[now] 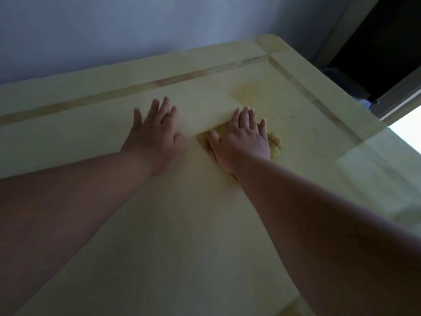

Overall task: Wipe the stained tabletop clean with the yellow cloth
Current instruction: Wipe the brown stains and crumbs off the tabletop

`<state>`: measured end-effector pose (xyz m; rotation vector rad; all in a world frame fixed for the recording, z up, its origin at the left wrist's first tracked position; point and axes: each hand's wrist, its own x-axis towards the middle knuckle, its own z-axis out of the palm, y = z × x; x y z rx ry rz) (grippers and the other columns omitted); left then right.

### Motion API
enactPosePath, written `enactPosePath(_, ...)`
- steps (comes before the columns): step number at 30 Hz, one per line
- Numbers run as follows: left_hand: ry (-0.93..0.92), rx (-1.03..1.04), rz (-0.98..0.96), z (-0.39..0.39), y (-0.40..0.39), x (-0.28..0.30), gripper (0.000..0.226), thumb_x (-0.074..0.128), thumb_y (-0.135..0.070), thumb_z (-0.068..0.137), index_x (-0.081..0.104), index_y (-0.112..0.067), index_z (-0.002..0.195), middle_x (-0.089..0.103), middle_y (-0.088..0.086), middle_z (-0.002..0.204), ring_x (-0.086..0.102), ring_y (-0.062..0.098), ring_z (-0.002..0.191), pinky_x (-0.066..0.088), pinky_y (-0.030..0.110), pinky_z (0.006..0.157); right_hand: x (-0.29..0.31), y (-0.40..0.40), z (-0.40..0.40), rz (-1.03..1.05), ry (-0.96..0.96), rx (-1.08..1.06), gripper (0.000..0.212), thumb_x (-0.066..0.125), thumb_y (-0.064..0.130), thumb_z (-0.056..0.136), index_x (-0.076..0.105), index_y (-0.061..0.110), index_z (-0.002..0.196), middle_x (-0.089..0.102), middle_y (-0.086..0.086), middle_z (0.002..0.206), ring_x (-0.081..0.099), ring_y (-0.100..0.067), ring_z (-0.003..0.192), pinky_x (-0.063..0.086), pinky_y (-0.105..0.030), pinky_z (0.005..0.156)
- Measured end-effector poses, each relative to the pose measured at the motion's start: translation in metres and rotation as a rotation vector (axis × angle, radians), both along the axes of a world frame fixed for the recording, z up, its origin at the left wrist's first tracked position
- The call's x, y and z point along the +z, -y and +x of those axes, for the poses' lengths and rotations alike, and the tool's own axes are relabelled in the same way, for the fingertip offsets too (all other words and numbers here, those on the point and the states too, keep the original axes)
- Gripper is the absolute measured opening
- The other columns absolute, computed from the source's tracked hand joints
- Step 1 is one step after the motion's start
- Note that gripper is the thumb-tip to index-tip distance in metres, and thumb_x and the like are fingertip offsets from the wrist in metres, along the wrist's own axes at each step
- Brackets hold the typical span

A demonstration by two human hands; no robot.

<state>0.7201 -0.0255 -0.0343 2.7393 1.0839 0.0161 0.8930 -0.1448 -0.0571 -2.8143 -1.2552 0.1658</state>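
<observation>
The yellow cloth (274, 144) lies crumpled on the pale tabletop (182, 224), mostly covered by my right hand (241, 140), which presses flat on it with fingers stretched forward. Only the cloth's left corner and right edge show around the hand. A faint brownish stain (248, 92) marks the tabletop just beyond the fingertips, a short way from the cloth. My left hand (157, 135) rests flat on the bare tabletop to the left of the cloth, fingers spread, holding nothing.
A darker wooden strip (136, 90) runs along the far side of the tabletop and another down the right side (319, 96). A grey wall (136, 30) stands behind. A dark opening (387, 46) lies past the right edge.
</observation>
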Motion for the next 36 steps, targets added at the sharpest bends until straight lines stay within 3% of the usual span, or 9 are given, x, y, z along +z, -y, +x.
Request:
enactPosePath(6,-0.011,-0.058,-0.028,0.031,0.065,0.002,0.070,0.032,-0.034,0.103,0.015,-0.009,0.166,-0.001,0.008,0.177,-0.003,0.027,0.163,0.000,0.059,0.129,0.002,0.078,-0.005,-0.012,-0.033,0.013,0.102,0.018,0.074,0.102,-0.007,0.007,0.175,-0.009,-0.012,0.186,-0.016,-0.023,0.170,-0.009,-0.052,0.137)
enactPosePath(19,-0.007,-0.174,-0.019,0.081,0.186,-0.010,0.068,0.033,-0.038,0.105,0.020,-0.007,0.164,0.007,0.010,0.177,0.002,0.028,0.163,0.003,0.059,0.129,0.006,0.245,-0.011,-0.070,-0.067,0.001,0.100,0.012,0.075,0.103,-0.015,0.008,0.173,-0.020,-0.011,0.184,-0.027,-0.023,0.167,-0.012,-0.052,0.135)
enactPosePath(27,-0.001,-0.139,0.046,0.076,0.196,-0.025,0.082,0.018,-0.052,0.096,0.024,-0.007,0.164,0.013,0.010,0.176,0.008,0.026,0.163,0.005,0.054,0.131,0.010,0.328,-0.016,-0.117,-0.104,0.019,0.098,0.012,0.075,0.105,-0.022,0.011,0.171,-0.032,-0.009,0.180,-0.037,-0.022,0.163,-0.017,-0.051,0.134)
enactPosePath(36,0.023,-0.113,0.054,0.078,0.198,-0.026,0.082,0.021,-0.051,0.093,0.028,-0.009,0.164,0.017,0.008,0.176,0.011,0.024,0.163,0.005,0.051,0.131,0.011,0.376,-0.016,-0.133,-0.102,0.014,0.097,0.007,0.076,0.104,-0.023,0.011,0.171,-0.035,-0.009,0.178,-0.039,-0.021,0.162,-0.018,-0.050,0.134)
